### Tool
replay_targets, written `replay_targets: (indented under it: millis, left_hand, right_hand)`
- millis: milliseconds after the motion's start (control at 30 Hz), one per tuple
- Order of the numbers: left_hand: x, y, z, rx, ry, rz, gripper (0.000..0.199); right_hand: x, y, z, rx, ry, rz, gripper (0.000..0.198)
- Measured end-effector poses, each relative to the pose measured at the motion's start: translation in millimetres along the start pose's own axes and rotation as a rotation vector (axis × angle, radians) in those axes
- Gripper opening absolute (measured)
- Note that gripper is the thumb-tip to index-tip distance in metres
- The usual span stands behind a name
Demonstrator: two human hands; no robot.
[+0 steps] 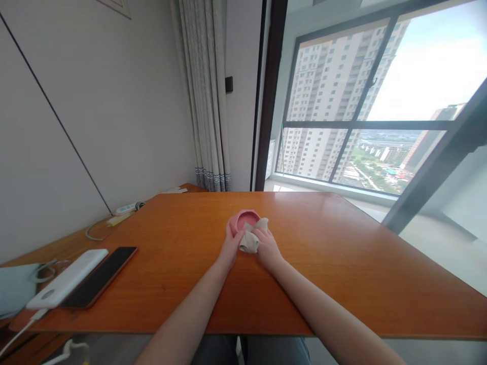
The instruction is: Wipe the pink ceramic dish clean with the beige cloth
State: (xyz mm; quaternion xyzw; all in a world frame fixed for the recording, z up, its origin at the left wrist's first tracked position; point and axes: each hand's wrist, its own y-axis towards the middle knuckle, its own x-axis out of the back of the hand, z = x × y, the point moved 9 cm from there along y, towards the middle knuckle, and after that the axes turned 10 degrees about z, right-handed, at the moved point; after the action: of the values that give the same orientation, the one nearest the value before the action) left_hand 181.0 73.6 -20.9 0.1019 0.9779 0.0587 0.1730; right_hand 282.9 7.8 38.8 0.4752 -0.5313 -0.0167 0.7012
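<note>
A small pink bowl-like container is tilted with its opening toward me, over the middle of the table. My left hand is closed around its left side. In my right hand is a crumpled pale cloth or tissue, pressed against the container's near right rim. Part of the cloth hangs down between my two hands. The fingertips of both hands are partly hidden behind the container and the cloth.
The wooden table spreads around my hands. At its left edge lie a dark phone and a white power bank with a cable. A power strip sits by the wall. A window is at right.
</note>
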Motion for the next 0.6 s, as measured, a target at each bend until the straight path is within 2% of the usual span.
replay_targets:
  millis: [133, 300, 367, 433, 500, 600]
  left_hand:
    - [6, -2, -15, -0.067, 0.105, -0.039, 0.046]
    - [17, 6, -34, -0.026, 0.22, 0.148, 0.043]
    - [21, 7, -34, -0.017, 0.208, 0.139, 0.044]
    - [25, 6, -26, 0.003, 0.129, 0.042, 0.053]
    - [18, 2, -11, 0.044, -0.017, -0.019, 0.064]
    - [-11, -5, 8, 0.098, -0.248, 0.054, 0.07]
  right_hand:
    - [-4, 4, 3, 0.062, 0.024, 0.071, 0.015]
    - [-14, 7, 7, 0.166, 0.067, 0.191, 0.016]
    - [-18, 5, 5, 0.141, 0.074, 0.221, 0.014]
    - [-20, 4, 0, 0.068, 0.06, 0.233, 0.013]
    - [-19, 2, -6, -0.02, 0.037, 0.212, 0.013]
    - [-12, -1, -10, -0.088, 0.031, 0.154, 0.014]
